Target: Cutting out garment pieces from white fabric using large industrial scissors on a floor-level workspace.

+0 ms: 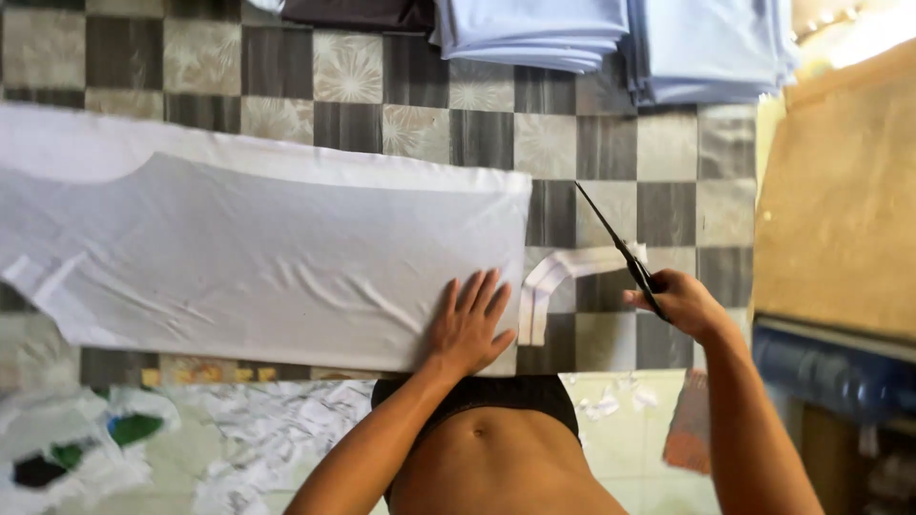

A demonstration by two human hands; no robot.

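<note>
Flat, fingers spread, left hand [468, 324] presses white fabric [258, 257]; right hand [679, 303] grips raised scissors [620, 250].

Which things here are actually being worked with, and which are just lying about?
In use: white fabric under the left hand; scissors in the right hand; curved offcut strip.
Lying about: folded blue cloth stacks; floor scraps; brown board.

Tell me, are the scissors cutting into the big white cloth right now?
No, the scissors in the right hand are lifted off to the side of the white cloth, over the table.
</note>
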